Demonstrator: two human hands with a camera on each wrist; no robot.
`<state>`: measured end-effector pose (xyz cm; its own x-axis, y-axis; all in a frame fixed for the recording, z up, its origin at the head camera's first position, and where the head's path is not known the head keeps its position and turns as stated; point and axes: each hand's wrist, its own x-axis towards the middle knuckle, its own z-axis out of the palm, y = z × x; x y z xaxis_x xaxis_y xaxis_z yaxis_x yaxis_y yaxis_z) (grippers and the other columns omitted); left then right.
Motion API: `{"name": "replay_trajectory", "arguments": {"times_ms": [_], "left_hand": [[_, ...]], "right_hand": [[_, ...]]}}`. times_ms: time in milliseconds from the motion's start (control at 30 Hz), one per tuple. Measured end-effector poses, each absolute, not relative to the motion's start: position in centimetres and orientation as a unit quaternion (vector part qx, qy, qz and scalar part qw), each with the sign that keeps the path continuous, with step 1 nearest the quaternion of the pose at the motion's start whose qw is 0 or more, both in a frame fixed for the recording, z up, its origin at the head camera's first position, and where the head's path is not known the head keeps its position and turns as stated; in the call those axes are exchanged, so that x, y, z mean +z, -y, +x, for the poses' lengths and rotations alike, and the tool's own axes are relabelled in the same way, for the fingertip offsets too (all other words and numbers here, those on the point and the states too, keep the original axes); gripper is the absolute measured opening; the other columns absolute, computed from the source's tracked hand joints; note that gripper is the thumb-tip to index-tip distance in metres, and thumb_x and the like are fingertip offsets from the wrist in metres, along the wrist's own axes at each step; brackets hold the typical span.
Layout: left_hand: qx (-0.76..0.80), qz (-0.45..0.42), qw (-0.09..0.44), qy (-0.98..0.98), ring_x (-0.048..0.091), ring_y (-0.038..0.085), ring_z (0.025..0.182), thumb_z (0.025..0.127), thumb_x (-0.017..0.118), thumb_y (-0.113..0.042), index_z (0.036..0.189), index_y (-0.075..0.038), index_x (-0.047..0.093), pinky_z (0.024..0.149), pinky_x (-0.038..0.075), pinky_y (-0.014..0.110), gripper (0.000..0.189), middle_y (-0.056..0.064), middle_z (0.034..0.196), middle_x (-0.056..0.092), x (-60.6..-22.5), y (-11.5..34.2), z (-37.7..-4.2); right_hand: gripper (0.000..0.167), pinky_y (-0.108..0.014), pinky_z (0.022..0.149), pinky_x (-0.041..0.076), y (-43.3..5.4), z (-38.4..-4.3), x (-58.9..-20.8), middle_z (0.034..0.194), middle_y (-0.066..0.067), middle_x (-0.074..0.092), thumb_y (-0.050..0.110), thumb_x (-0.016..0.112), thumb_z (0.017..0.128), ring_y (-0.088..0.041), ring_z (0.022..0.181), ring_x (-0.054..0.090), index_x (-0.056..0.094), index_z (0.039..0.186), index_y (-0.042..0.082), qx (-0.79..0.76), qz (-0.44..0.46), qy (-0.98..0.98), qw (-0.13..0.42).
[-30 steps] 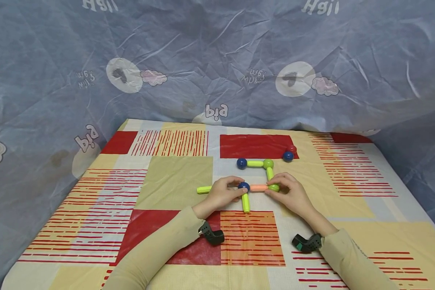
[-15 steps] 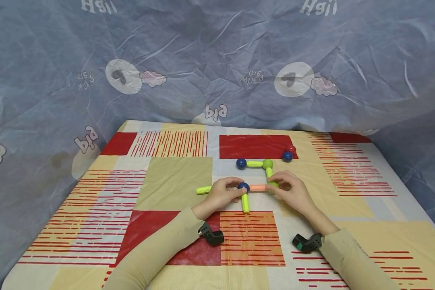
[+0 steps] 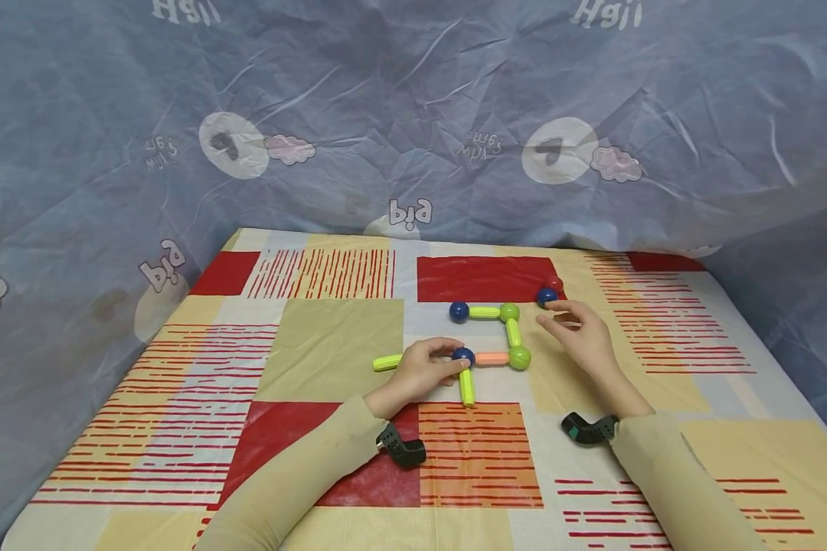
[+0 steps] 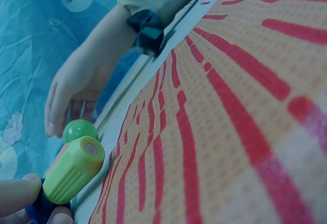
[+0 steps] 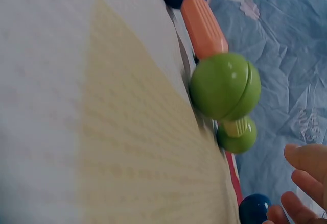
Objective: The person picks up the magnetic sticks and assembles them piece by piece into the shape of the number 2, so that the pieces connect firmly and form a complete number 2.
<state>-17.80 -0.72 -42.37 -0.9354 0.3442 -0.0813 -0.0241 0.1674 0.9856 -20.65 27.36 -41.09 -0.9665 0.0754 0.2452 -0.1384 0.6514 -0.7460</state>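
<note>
My left hand [image 3: 422,373] pinches a blue ball [image 3: 463,356] between thumb and fingers. From that ball a yellow-green rod [image 3: 467,389] points toward me, and a peach rod [image 3: 492,358] runs right to a green ball [image 3: 520,358]. Another yellow-green rod [image 3: 513,333] leads back to a second green ball [image 3: 510,312], then a rod [image 3: 485,312] goes left to a blue end ball [image 3: 459,311]. One more yellow-green rod [image 3: 387,362] shows left of my left hand; its inner end is hidden. My right hand [image 3: 586,340] holds nothing, its relaxed fingers just in front of a loose blue ball [image 3: 547,296].
A red ball [image 3: 554,284] sits behind the loose blue one, at the corner of a printed red patch. A patterned cloth [image 3: 344,337] covers the table. Behind it hangs a blue-grey curtain [image 3: 358,99].
My right hand has let go of the nearer green ball and moved right and back toward the loose blue ball. My left hand keeps its grip in the same spot.
</note>
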Motion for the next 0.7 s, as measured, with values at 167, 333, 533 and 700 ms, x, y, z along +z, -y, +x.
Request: {"name": "replay_trajectory", "arguments": {"times_ms": [167, 333, 533, 700], "left_hand": [[0.634, 0.106, 0.145, -0.753, 0.066, 0.013, 0.074, 0.084, 0.072, -0.016, 0.114, -0.005, 0.065, 0.063, 0.056, 0.027, 0.033, 0.006, 0.103, 0.063, -42.4, 0.7, -17.8], [0.630, 0.105, 0.143, -0.756, 0.065, 0.013, 0.073, 0.084, 0.072, -0.016, 0.115, -0.006, 0.065, 0.063, 0.055, 0.027, 0.033, 0.006, 0.102, 0.063, -42.5, 0.7, -17.8], [0.631, 0.105, 0.144, -0.755, 0.066, 0.013, 0.073, 0.085, 0.071, -0.017, 0.115, -0.005, 0.064, 0.063, 0.056, 0.027, 0.033, 0.006, 0.101, 0.063, -42.4, 0.7, -17.9], [0.637, 0.107, 0.149, -0.749, 0.066, 0.015, 0.075, 0.085, 0.071, -0.017, 0.116, -0.004, 0.064, 0.064, 0.056, 0.027, 0.034, 0.006, 0.100, 0.063, -42.5, 0.7, -17.9]], "right_hand": [[0.052, -0.024, 0.076, 0.044, -28.1, -21.9, -41.6, 0.131, -0.013, 0.050, 0.042, 0.066, 0.086, -0.028, 0.104, 0.055, 0.058, 0.124, 0.006, 0.441, -0.018, 0.889, 0.123], [0.055, -0.015, 0.070, 0.043, -28.2, -22.9, -42.1, 0.128, -0.013, 0.052, 0.042, 0.067, 0.085, -0.014, 0.098, 0.054, 0.056, 0.126, 0.006, 0.469, -0.044, 0.873, 0.127], [0.055, -0.009, 0.065, 0.042, -27.8, -23.7, -42.5, 0.123, -0.014, 0.052, 0.037, 0.069, 0.085, -0.004, 0.090, 0.050, 0.054, 0.128, 0.006, 0.488, -0.064, 0.858, 0.149], [0.052, -0.010, 0.069, 0.040, -27.6, -24.1, -42.9, 0.120, -0.015, 0.053, 0.029, 0.071, 0.084, -0.018, 0.094, 0.052, 0.055, 0.127, 0.004, 0.482, -0.068, 0.857, 0.169]]}}
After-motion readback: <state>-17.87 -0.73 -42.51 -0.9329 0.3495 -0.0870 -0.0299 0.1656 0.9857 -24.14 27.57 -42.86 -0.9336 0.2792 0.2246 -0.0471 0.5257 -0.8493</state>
